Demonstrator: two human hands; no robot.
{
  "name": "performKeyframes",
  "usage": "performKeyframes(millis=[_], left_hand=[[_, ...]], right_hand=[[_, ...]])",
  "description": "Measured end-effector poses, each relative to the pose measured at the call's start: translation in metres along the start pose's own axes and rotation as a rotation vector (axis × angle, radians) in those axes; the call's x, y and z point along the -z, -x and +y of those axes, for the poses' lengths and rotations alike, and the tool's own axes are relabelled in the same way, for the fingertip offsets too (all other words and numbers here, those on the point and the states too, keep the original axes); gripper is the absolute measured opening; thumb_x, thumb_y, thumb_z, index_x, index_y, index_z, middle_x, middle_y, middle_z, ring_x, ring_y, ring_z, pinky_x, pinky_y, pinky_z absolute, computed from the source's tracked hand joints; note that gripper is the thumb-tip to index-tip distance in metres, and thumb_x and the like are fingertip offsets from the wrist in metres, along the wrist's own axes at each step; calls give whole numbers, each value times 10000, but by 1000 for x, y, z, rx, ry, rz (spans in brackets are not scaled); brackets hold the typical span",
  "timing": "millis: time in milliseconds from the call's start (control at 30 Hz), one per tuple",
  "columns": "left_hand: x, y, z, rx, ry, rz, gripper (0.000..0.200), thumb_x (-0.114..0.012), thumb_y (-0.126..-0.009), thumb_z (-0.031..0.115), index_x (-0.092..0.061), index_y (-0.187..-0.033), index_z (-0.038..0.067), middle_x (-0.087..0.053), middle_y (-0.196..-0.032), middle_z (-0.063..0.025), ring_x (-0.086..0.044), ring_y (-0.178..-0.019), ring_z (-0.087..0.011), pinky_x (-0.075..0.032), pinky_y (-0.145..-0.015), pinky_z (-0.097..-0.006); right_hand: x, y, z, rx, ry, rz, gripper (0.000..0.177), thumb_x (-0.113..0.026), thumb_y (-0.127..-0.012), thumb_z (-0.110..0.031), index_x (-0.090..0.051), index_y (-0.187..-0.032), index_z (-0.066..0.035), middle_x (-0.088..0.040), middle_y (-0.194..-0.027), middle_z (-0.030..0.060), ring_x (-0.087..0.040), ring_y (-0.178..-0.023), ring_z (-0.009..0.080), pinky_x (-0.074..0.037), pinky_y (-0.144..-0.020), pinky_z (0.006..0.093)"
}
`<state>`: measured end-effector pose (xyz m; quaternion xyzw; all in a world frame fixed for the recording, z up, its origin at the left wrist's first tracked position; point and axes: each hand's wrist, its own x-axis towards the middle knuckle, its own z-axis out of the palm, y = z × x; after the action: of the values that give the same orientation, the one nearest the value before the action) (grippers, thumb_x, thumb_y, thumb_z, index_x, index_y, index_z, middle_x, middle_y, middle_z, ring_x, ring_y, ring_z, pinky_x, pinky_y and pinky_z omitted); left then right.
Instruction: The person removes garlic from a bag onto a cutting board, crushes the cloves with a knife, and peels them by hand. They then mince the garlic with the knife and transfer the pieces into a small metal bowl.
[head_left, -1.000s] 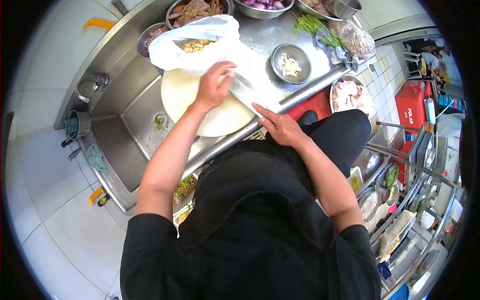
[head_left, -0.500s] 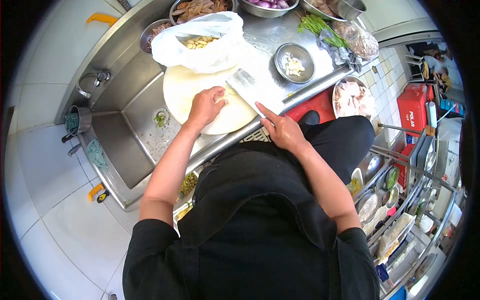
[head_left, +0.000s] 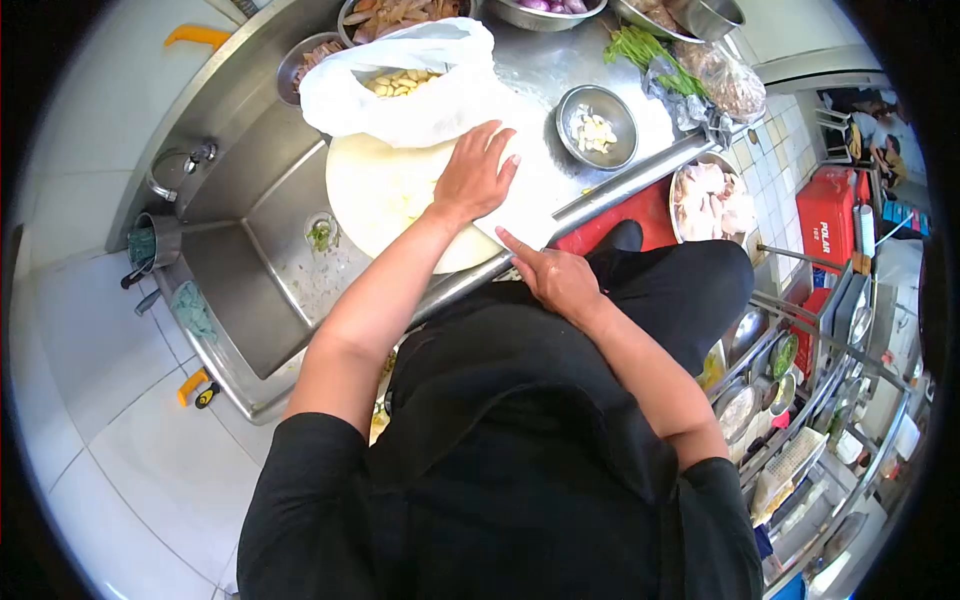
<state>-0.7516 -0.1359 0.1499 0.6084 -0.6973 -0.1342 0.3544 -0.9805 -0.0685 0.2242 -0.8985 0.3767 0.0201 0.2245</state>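
My right hand (head_left: 558, 278) grips the handle of a cleaver (head_left: 512, 222), its index finger stretched along toward the blade. The blade lies over the right part of a round cream cutting board (head_left: 365, 195), partly washed out by glare. My left hand (head_left: 477, 178) is spread flat over the blade, fingers pointing away from me. Pale crushed bits (head_left: 412, 200), seemingly garlic, lie on the board left of the blade. Behind the board, a white plastic bag (head_left: 325, 98) stands open with garlic cloves (head_left: 402, 83) inside. A small steel bowl (head_left: 566, 148) right of the board holds peeled garlic (head_left: 595, 130).
A steel sink (head_left: 215, 290) lies left of the board, with a faucet (head_left: 190, 165). Bowls of purple shallots (head_left: 553, 5) and brownish food (head_left: 400, 15) stand behind. Green stalks (head_left: 640, 45) lie at right. Below the counter edge is a basin of raw meat (head_left: 712, 200).
My left hand has moved right, from the bits on the board onto the cleaver blade, and its fingers have spread. The cleaver has turned flatter and shifted slightly toward me.
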Motion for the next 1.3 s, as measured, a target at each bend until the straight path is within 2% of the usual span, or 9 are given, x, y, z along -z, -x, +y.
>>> performKeyframes(millis=[300, 433, 633, 667, 767, 833, 1033, 1200, 1300], left_hand=[[3, -3, -14, 18, 46, 16, 509, -588, -1080, 375, -575, -1433, 8, -595, -1473, -251, -530, -1395, -445, -407, -1208, -522], [8, -7, -16, -28, 11, 23, 527, -616, -1058, 373, -586, -1409, -19, -610, -1462, -241, -545, -1372, -434, -418, -1190, -507], [50, 8, -16, 31, 285, 152, 196, -681, -986, 162, -774, -1095, 28, -775, -1141, -178, -734, -1088, -365, -572, -983, -436], [65, 14, -23, 106, 365, 179, 211, -634, -888, 93, -775, -1034, 33, -777, -1050, -169, -741, -984, -363, -588, -909, -440], [115, 39, -43, 302, -30, -101, 310, -649, -865, 61, -800, -1136, 67, -781, -1125, -138, -707, -1074, -333, -553, -984, -445], [116, 52, -52, 239, -181, -233, 327, -694, -880, 83, -802, -1189, 80, -768, -1195, -120, -676, -1158, -327, -504, -1059, -457], [88, 56, -29, 242, -89, -339, 275, -746, -907, 118, -816, -1171, 85, -763, -1189, -119, -652, -1183, -345, -486, -1073, -464], [94, 50, -30, 406, 30, 100, 285, -698, -873, 65, -821, -1129, 76, -786, -1035, -116, -720, -895, -326, -584, -864, -416], [76, 22, -20, 175, 75, 234, 240, -684, -890, 78, -797, -1100, 48, -773, -1087, -140, -698, -1077, -366, -543, -1007, -476]], right_hand=[[9, -22, -6, -103, 50, -204, 617, -570, -1109, -363, -371, -1688, -443, -752, -817, 189, -757, -731, 380, -613, -661, 506], [-3, -30, 3, -51, -2, -156, 611, -539, -1125, -376, -342, -1700, -438, -746, -805, 191, -747, -720, 401, -607, -681, 529], [13, -12, 2, -86, -67, -110, 589, -515, -1139, -381, -349, -1703, -396, -744, -829, 229, -751, -777, 428, -599, -726, 552], [13, -11, 4, -83, -85, -68, 592, -524, -1136, -376, -357, -1703, -374, -738, -823, 241, -746, -779, 438, -593, -722, 559], [14, -12, 8, -132, -104, -34, 591, -532, -1131, -374, -365, -1698, -381, -741, -837, 263, -744, -792, 455, -589, -736, 569], [10, -11, 11, -143, -125, 3, 595, -536, -1128, -374, -363, -1698, -387, -741, -843, 275, -740, -790, 470, -587, -746, 578], [15, -2, 4, -164, -133, -1, 592, -532, -1128, -374, -365, -1695, -394, -741, -850, 288, -737, -791, 487, -586, -762, 590], [19, 0, -6, -129, -106, -53, 598, -538, -1124, -366, -370, -1698, -379, -741, -821, 249, -745, -769, 447, -595, -731, 573], [14, -4, -10, -65, -55, -35, 605, -547, -1121, -367, -372, -1700, -373, -725, -764, 217, -733, -699, 419, -591, -677, 554]])
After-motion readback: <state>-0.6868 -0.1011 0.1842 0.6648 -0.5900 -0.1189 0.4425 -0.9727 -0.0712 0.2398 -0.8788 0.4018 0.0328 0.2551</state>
